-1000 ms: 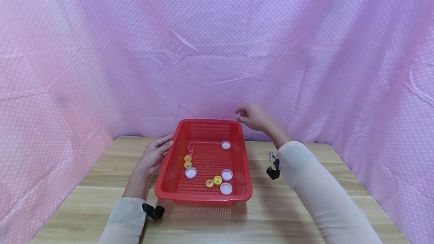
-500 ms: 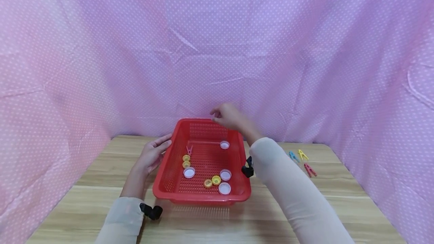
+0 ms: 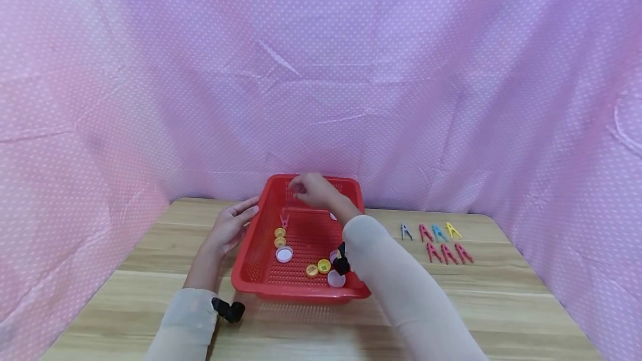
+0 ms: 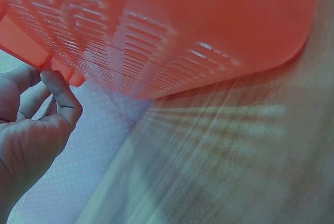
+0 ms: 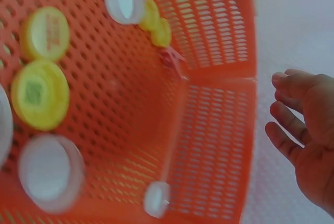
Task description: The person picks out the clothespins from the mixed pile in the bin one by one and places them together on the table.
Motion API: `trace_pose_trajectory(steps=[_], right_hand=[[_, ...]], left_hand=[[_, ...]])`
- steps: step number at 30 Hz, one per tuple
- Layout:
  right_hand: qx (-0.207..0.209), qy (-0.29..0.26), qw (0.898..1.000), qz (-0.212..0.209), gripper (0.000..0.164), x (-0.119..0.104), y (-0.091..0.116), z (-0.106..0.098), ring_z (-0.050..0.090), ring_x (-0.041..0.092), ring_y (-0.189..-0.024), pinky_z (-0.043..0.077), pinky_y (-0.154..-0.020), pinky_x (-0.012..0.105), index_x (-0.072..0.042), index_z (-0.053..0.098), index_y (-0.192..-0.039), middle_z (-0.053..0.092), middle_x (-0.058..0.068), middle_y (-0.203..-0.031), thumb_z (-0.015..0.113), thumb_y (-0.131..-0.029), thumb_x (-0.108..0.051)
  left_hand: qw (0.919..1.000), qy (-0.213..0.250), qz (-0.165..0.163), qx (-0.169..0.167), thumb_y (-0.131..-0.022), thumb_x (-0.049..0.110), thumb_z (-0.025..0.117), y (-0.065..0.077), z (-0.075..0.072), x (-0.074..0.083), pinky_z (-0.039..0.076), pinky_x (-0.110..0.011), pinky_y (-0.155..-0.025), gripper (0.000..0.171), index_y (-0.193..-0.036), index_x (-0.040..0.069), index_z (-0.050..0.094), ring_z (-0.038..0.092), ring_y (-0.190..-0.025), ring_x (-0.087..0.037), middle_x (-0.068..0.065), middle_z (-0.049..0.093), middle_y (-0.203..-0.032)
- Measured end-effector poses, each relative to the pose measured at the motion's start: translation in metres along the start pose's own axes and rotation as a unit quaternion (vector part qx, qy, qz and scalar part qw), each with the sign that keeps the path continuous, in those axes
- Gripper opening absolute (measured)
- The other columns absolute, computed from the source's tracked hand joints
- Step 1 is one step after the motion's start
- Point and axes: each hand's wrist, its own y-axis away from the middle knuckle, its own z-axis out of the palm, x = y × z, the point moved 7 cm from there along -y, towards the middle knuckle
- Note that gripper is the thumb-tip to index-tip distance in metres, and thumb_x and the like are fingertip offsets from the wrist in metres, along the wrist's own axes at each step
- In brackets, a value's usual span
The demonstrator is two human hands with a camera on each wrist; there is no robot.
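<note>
A red plastic basket [image 3: 296, 292] with slotted walls sits on the table, seen from outside in the left wrist view. My left hand [image 3: 232, 227] grips its left rim, thumb and fingertips at the edge. Over the far part of the basket hovers my right hand [image 3: 313, 190], fingers loosely bent and nothing in them. A pink clothespin [image 3: 284, 221] lies inside by the left wall, near two small yellow caps [image 3: 280, 237]. White caps [image 5: 51, 173] and larger yellow caps [image 5: 40, 94] are spread on the basket floor; the right forearm partly covers some in the head view.
Right of the basket, clothespins lie in two rows on the wooden table [image 3: 501, 299]: a grey clothespin [image 3: 406, 232], a blue clothespin [image 3: 439, 233], a yellow clothespin [image 3: 453, 230] and several red clothespins [image 3: 448, 254]. A pink dotted curtain [image 3: 321, 99] hangs behind the table.
My right hand has moved left and down, from beyond the basket's far right corner to over its far end, uncovering the clothespins at right. My left hand stays at the rim.
</note>
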Motion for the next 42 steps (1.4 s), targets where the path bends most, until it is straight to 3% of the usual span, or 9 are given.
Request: trace_pose_trajectory(steps=[9,16,22,26,35,42], right_hand=[[-0.056,-0.015,0.998,0.017,0.028,0.008,-0.008,0.050,0.067,0.017,-0.108,0.056,-0.097,0.031,-0.008,0.073,-0.125,0.072,0.008,-0.121,0.069,-0.098,-0.006],[-0.093,-0.033,0.994,0.049,0.029,0.019,-0.006,0.072,0.065,0.016,-0.098,0.058,-0.093,0.033,-0.011,0.074,-0.124,0.072,0.005,-0.116,0.068,-0.097,-0.003],[-0.119,-0.038,0.988,0.087,0.039,0.029,-0.001,0.087,0.063,0.016,-0.110,0.056,-0.099,0.035,-0.020,0.073,-0.127,0.070,-0.002,-0.121,0.072,-0.093,-0.001],[-0.121,0.000,0.990,0.074,0.041,0.030,-0.003,0.091,0.060,0.016,-0.116,0.052,-0.105,0.037,-0.023,0.074,-0.127,0.068,-0.003,-0.124,0.073,-0.093,-0.001],[-0.110,0.119,0.983,0.085,0.032,0.033,-0.004,0.084,0.053,0.017,-0.106,0.052,-0.102,0.036,-0.028,0.078,-0.117,0.064,-0.003,-0.112,0.078,-0.091,-0.009],[-0.089,0.079,0.985,0.122,0.014,0.043,-0.002,0.085,0.048,0.019,-0.109,0.049,-0.105,0.044,-0.026,0.079,-0.100,0.062,-0.004,-0.108,0.084,-0.087,-0.023]], left_hand=[[0.9994,-0.031,-0.011,0.011,-0.103,0.016,0.063,-0.001,-0.005,0.000,0.061,-0.037,-0.087,0.058,-0.154,-0.001,0.042,0.071,-0.103,-0.015,-0.001,0.071,-0.119],[0.9995,-0.030,-0.011,0.007,-0.102,0.016,0.064,-0.004,-0.002,0.000,0.061,-0.036,-0.087,0.058,-0.154,-0.001,0.042,0.072,-0.103,-0.016,-0.002,0.071,-0.121],[0.9996,-0.024,-0.013,0.012,-0.103,0.012,0.063,-0.003,-0.002,0.000,0.062,-0.034,-0.084,0.057,-0.154,-0.003,0.041,0.072,-0.098,-0.014,0.002,0.073,-0.113],[0.9995,-0.025,-0.013,0.016,-0.103,0.012,0.062,-0.003,-0.003,-0.001,0.062,-0.033,-0.083,0.057,-0.154,-0.003,0.041,0.073,-0.097,-0.014,0.002,0.073,-0.112],[0.9998,-0.007,-0.012,0.012,-0.103,0.009,0.061,-0.006,-0.002,-0.001,0.062,-0.031,-0.082,0.057,-0.154,-0.005,0.039,0.072,-0.095,-0.012,0.003,0.074,-0.109],[0.9998,-0.001,-0.015,0.013,-0.104,0.007,0.060,-0.003,-0.003,0.000,0.062,-0.031,-0.079,0.055,-0.154,-0.005,0.038,0.072,-0.093,-0.012,0.003,0.074,-0.108]])
